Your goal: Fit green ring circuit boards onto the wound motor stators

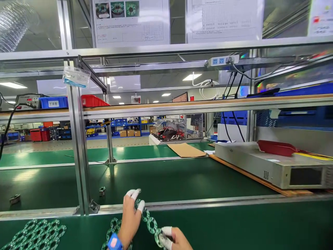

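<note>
A strip of green ring-shaped circuit boards [151, 225] slants between my two hands above the green work surface. My left hand [131, 217], with white finger covers and a blue band at the wrist, has its thumb and fingers closed around the strip's upper end. White covers also show on my right hand [174, 239], which pinches the lower end between thumb and finger; the frame's bottom edge cuts this hand off. Partly hidden behind my left wrist are more green ring boards [113, 227]. A larger panel of joined ring boards [39, 236] lies at the lower left.
Past a metal rail [197, 204] runs a green belt [161, 177] carrying two small wound parts, one [102, 191] near an upright post [79, 149], the other [15, 199] farther left. A grey instrument [260, 166] with a red tray [277, 148] on top stands right.
</note>
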Motion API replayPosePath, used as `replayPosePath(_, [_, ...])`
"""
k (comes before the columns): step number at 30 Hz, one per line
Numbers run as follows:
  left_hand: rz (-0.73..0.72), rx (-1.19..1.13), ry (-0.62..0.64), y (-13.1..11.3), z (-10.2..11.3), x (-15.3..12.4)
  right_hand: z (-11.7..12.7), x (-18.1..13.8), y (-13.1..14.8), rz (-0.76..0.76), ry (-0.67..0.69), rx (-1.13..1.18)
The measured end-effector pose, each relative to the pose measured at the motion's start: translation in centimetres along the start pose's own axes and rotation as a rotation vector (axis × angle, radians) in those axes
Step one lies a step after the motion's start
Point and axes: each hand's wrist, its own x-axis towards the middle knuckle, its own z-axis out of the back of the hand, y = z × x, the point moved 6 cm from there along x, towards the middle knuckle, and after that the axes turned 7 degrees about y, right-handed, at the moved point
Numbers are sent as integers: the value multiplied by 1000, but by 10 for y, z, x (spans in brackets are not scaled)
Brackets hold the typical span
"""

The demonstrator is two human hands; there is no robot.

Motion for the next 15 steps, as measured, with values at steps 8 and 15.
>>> replayPosePath(8, [-329, 651, 611, -47, -41, -20, 40, -20, 13, -129, -202, -591])
replayPosePath(15, [-208, 721, 571, -33, -32, -8, 77, -20, -39, -61, -233, -717])
